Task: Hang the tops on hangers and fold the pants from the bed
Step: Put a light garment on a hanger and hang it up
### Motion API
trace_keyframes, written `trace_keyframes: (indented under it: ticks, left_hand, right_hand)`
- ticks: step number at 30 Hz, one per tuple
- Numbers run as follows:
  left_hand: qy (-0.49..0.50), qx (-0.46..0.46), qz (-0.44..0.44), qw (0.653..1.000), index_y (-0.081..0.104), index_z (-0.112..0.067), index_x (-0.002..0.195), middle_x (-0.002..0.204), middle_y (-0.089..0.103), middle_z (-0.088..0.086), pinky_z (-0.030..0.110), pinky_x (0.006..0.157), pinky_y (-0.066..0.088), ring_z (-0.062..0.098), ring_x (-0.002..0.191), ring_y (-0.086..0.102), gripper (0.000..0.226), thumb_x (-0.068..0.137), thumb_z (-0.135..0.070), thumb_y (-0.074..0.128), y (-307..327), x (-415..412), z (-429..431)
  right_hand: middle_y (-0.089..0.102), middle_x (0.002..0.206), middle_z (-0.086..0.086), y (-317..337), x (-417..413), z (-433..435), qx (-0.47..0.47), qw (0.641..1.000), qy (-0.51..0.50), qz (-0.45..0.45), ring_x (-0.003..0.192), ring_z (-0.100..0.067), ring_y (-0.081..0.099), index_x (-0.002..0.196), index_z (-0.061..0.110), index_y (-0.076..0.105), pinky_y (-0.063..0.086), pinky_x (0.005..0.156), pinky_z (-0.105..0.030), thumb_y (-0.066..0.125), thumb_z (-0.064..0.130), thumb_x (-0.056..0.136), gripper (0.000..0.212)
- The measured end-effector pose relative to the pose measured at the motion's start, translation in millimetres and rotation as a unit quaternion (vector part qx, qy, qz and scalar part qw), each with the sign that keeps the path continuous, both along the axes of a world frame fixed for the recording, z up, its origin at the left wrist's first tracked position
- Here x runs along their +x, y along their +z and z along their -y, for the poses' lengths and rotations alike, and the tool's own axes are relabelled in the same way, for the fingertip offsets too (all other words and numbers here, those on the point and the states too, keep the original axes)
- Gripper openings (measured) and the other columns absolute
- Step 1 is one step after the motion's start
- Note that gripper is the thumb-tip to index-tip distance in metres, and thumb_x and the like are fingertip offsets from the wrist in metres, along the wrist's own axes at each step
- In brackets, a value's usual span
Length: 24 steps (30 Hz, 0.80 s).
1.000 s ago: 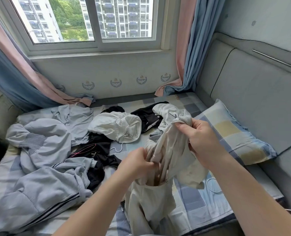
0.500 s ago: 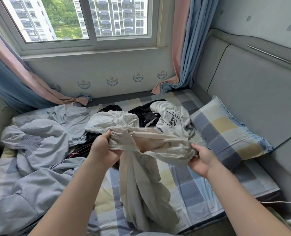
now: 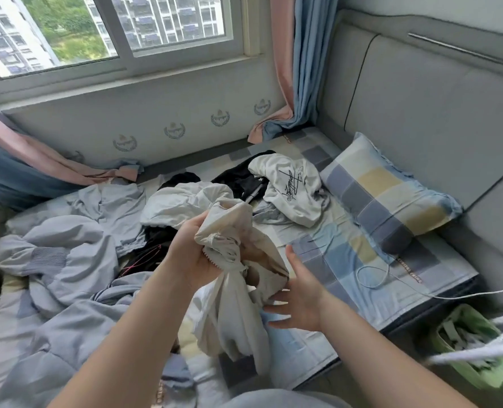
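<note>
The left hand [image 3: 197,254] is gripping a bunched-up, cream-white thin fabric garment [image 3: 235,290], fingers closed round its gathered upper part, and the rest of the cloth is hanging down in loose folds over the near edge of the checked blue, grey and yellow bedsheet [image 3: 341,260]. The right hand [image 3: 300,295] is hovering just right of the garment, palm turned toward it and fingers spread wide; whether the fingertips are touching the cloth I cannot tell. Farther back on the bed, a white top with black script lettering [image 3: 288,187] is lying crumpled beside a checked pillow in blue, grey and yellow [image 3: 388,195], which is leaning against the grey padded headboard [image 3: 438,113] on the right. A black garment [image 3: 238,179] is peeking out just left of the printed top, and another white crumpled garment [image 3: 179,204] is sitting just beyond the left hand. Pale blue-grey clothing [image 3: 56,260] is sprawling across the left side. A thin white cable [image 3: 373,278] is looping on the sheet near the right edge, and a light green basket [image 3: 474,346] is standing on the floor at the near right.
</note>
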<state>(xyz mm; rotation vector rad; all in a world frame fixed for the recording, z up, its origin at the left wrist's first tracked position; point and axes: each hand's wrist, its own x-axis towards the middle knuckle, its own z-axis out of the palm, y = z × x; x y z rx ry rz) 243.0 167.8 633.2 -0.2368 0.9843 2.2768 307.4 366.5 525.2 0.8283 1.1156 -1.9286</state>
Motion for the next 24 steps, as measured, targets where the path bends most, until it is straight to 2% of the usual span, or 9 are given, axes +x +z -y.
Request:
trace_keyframes:
  ticks: [3, 6, 8, 12, 15, 18, 20, 22, 24]
  left_hand:
    - [-0.037, -0.016, -0.014, 0.999, 0.068, -0.006, 0.098, 0.084, 0.063, 0.009, 0.028, 0.071, 0.048, 0.019, 0.077, 0.057, 0.027, 0.088, -0.026, 0.052, 2, 0, 1]
    - [-0.074, -0.002, -0.024, 0.997, 0.072, -0.004, 0.099, 0.093, 0.066, 0.014, 0.035, 0.078, 0.055, 0.026, 0.084, 0.064, 0.029, 0.085, -0.023, 0.054, 3, -2, 6]
    - [-0.115, 0.005, -0.02, 0.993, 0.076, -0.003, 0.093, 0.092, 0.069, 0.015, 0.035, 0.077, 0.058, 0.027, 0.083, 0.068, 0.031, 0.085, -0.023, 0.053, 1, -3, 11]
    - [-0.2, 0.029, -0.022, 0.979, 0.077, -0.004, 0.091, 0.093, 0.072, 0.013, 0.035, 0.081, 0.058, 0.026, 0.087, 0.07, 0.03, 0.087, -0.023, 0.055, -7, 0, 32]
    - [-0.249, 0.047, -0.005, 0.967, 0.076, -0.003, 0.089, 0.089, 0.073, 0.012, 0.031, 0.077, 0.058, 0.024, 0.083, 0.071, 0.019, 0.084, -0.019, 0.066, -12, 8, 52]
    - [-0.288, 0.048, 0.041, 0.955, 0.075, -0.001, 0.088, 0.084, 0.072, 0.012, 0.029, 0.069, 0.059, 0.023, 0.076, 0.071, 0.026, 0.087, -0.022, 0.059, -22, 21, 63]
    - [-0.331, 0.032, 0.059, 0.941, 0.074, -0.002, 0.086, 0.081, 0.07, 0.012, 0.029, 0.067, 0.056, 0.023, 0.072, 0.068, 0.023, 0.077, -0.023, 0.07, -28, 32, 66]
    - [-0.388, 0.046, 0.073, 0.918, 0.074, -0.003, 0.086, 0.083, 0.067, 0.009, 0.028, 0.07, 0.051, 0.02, 0.074, 0.064, 0.025, 0.07, -0.021, 0.081, -32, 42, 66]
    - [-0.423, 0.072, 0.108, 0.897, 0.071, -0.003, 0.088, 0.085, 0.064, 0.009, 0.027, 0.072, 0.047, 0.019, 0.076, 0.06, 0.031, 0.067, -0.017, 0.088, -37, 49, 62]
  right_hand:
    - [0.071, 0.112, -0.015, 1, -6, 26, -0.026, 0.999, -0.027, -0.005, 0.1, -0.035, 0.071, 0.121, 0.007, 0.066, 0.055, 0.094, -0.054, 0.083, 0.076, 0.049, 0.101]
    - [0.073, 0.081, -0.014, -5, -1, 50, -0.047, 0.998, -0.031, -0.021, 0.067, -0.028, 0.072, 0.105, 0.007, 0.066, 0.057, 0.084, -0.048, 0.093, 0.061, 0.031, 0.095]
    - [0.072, 0.076, -0.011, -9, 6, 66, -0.071, 0.995, -0.053, -0.039, 0.06, -0.025, 0.07, 0.098, 0.011, 0.068, 0.055, 0.075, -0.043, 0.092, 0.062, 0.034, 0.086]
    - [0.071, 0.121, -0.012, -28, 31, 96, -0.168, 0.966, -0.175, -0.093, 0.108, -0.03, 0.069, 0.122, 0.016, 0.072, 0.055, 0.087, -0.047, 0.065, 0.059, 0.084, 0.058]
    - [0.059, 0.141, -0.012, -44, 56, 130, -0.14, 0.967, -0.169, -0.128, 0.123, -0.03, 0.06, 0.134, 0.024, 0.062, 0.05, 0.096, -0.047, 0.063, 0.055, 0.084, 0.059]
    - [0.07, 0.126, 0.002, -44, 65, 159, -0.055, 0.969, -0.205, -0.126, 0.111, -0.021, 0.066, 0.113, 0.04, 0.073, 0.05, 0.096, -0.048, 0.072, 0.073, 0.063, 0.061]
    - [0.075, 0.108, 0.003, -46, 76, 165, -0.033, 0.965, -0.242, -0.099, 0.096, -0.016, 0.071, 0.107, 0.035, 0.076, 0.053, 0.086, -0.039, 0.077, 0.07, 0.063, 0.056]
    - [0.072, 0.101, 0.002, -46, 97, 166, 0.024, 0.962, -0.267, -0.049, 0.079, -0.005, 0.072, 0.118, 0.022, 0.071, 0.056, 0.07, -0.027, 0.074, 0.048, 0.085, 0.042]
    - [0.07, 0.087, 0.01, -53, 120, 166, 0.059, 0.958, -0.278, -0.032, 0.063, 0.009, 0.066, 0.119, 0.016, 0.061, 0.051, 0.055, -0.012, 0.056, 0.018, 0.101, 0.019]
